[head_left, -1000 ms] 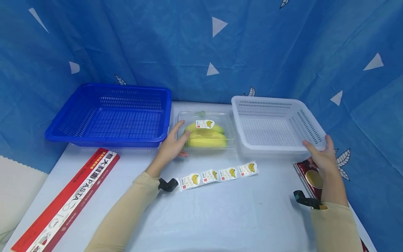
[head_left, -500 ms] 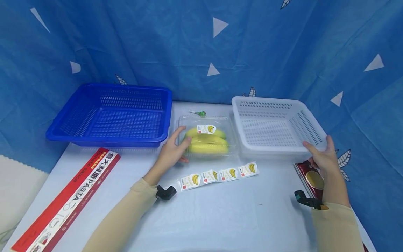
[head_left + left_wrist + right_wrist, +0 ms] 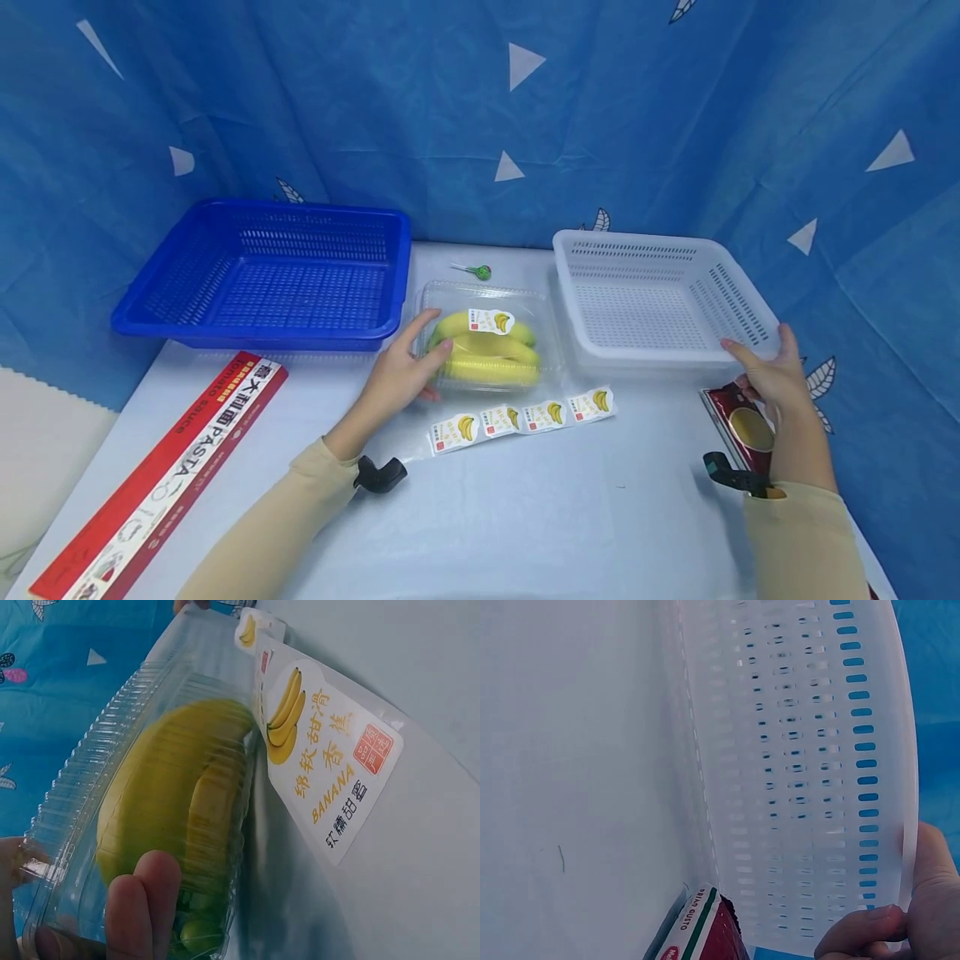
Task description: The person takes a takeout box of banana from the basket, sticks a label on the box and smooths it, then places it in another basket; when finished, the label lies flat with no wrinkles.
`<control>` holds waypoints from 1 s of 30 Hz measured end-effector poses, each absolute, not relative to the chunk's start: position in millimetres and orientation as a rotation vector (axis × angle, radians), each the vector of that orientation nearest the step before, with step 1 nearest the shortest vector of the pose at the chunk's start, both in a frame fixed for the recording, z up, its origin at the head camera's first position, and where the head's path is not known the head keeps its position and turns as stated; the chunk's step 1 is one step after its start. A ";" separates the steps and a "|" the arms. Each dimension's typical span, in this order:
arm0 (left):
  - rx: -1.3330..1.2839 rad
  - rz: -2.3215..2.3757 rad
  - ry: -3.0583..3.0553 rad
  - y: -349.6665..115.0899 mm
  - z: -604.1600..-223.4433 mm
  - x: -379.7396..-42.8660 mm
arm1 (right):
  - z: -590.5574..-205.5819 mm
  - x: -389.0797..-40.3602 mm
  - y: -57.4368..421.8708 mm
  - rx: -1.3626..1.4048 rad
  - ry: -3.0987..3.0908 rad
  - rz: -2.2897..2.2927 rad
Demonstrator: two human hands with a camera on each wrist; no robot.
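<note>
A clear plastic clamshell box (image 3: 551,337) with yellow-green bananas (image 3: 495,368) inside and a banana label on its lid sits between two baskets. My left hand (image 3: 393,375) grips its left end. In the left wrist view, two fingertips (image 3: 154,889) press against the box wall beside the bananas. At the right, my right hand (image 3: 780,379) pinches the front right corner of a white plastic basket (image 3: 652,354), thumb over the rim. Fingers curl under that rim in the right wrist view. The strip of banana stickers (image 3: 521,418) lies just in front of the clamshell box.
A blue plastic basket (image 3: 255,337) stands at the back left. The long red pasta box (image 3: 165,475) lies slanted in front of it. A green lollipop (image 3: 482,272) is behind the clamshell box. Under the right forearm lies a dark red packet (image 3: 750,425). Blue cloth hangs behind.
My left hand has drawn the clamshell box toward the table's front, closer to the stickers. The lollipop behind has come into full view. My right hand stays on the white basket's corner.
</note>
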State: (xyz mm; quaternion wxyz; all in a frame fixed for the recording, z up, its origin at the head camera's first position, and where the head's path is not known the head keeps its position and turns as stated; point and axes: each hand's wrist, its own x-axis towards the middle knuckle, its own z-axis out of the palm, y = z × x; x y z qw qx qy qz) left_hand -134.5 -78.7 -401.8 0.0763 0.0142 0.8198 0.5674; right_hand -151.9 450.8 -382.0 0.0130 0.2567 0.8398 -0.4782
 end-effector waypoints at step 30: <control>0.233 1.464 2.763 -92.4 -373.8 -106.8 | -375.7 -150.6 449.7 0.767 2.617 -1.432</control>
